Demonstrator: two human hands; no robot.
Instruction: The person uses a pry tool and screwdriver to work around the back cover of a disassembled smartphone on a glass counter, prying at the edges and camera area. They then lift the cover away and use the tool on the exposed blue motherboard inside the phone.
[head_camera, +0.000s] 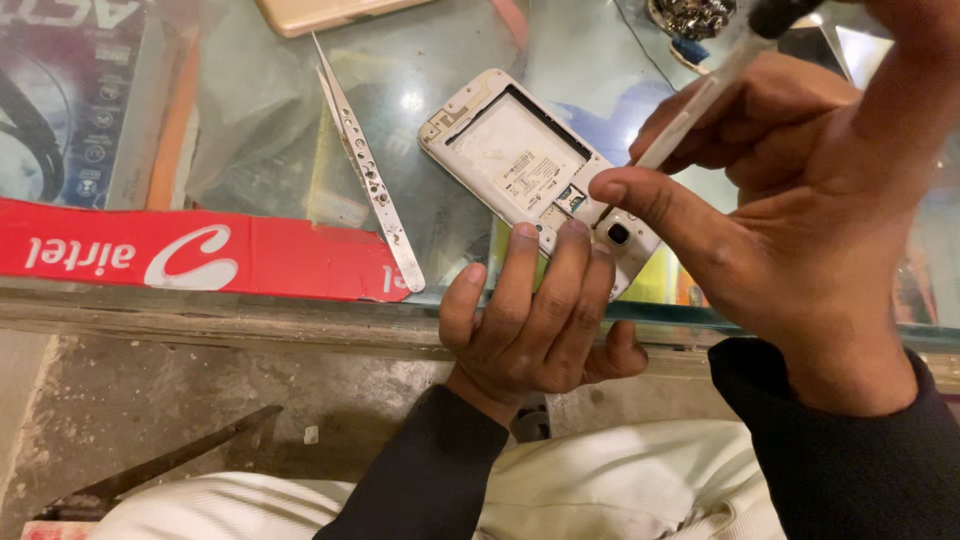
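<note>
The head view looks down on a wide glass counter top (250, 110), and packages can be seen dimly under the glass. A long red paper strip with white marks (190, 255) is stuck along the near edge of the glass. Below the counter, a grey, dusty concrete floor (150, 400) is seen, with pale trousers (600, 480) at the bottom of the picture. Dark sleeves are worn on both arms. The right hand (790, 200) is the bigger one in the picture and is held above the counter on the right side. Its fingers are curled around a thin white screwdriver with a black top (700, 95), and its thumb is stretched out straight towards the phone. The tip of the screwdriver is hidden behind the thumb, so it cannot be told if it touches the phone. The left hand (535, 315) is curled up from below the edge of the counter, and its fingertips are pressed on the near end of a white phone with its back cover taken off (520, 165). The phone is laid flat on the glass near the edge, tilted, with its small round camera close to the right thumb. To the left of the phone, a pair of worn silver metal tweezers (365, 170) is laid on the glass, well apart from both hands.
</note>
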